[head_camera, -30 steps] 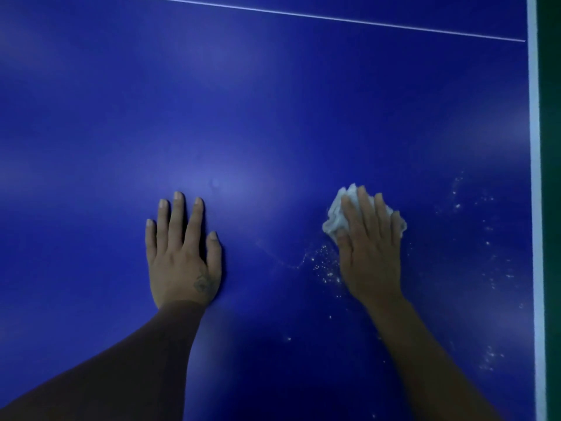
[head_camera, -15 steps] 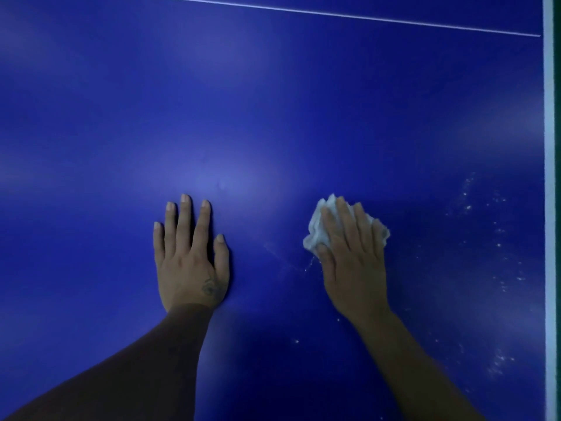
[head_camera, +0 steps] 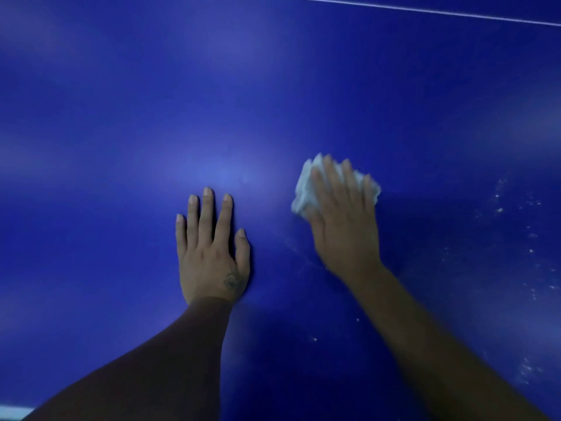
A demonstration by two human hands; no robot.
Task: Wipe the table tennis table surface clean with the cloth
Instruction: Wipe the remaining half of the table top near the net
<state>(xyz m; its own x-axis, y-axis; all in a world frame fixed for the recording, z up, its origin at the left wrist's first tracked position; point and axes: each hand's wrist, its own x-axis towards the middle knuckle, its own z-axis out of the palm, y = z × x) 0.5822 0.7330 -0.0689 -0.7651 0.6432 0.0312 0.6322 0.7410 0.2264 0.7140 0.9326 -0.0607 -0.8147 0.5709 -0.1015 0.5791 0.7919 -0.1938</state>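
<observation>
The blue table tennis table [head_camera: 212,95] fills the head view. My right hand [head_camera: 343,220] lies on a crumpled white cloth [head_camera: 303,189] and presses it flat against the surface with straight fingers; the hand is motion-blurred. The cloth sticks out past the fingertips and to the left of the hand. My left hand [head_camera: 211,250] rests flat on the table with fingers straight and slightly spread, a hand's width left of the right hand. White specks [head_camera: 516,226] dot the surface to the right of the cloth.
A thin white line [head_camera: 425,10] crosses the table at the top right. A pale strip of the near table edge [head_camera: 15,411] shows at the bottom left. More white specks [head_camera: 528,369] lie at the lower right.
My right hand has slid the cloth leftward, closer to my left hand, and the specks that lay beside its thumb are gone. The view has shifted left, so the right table edge is out of frame.
</observation>
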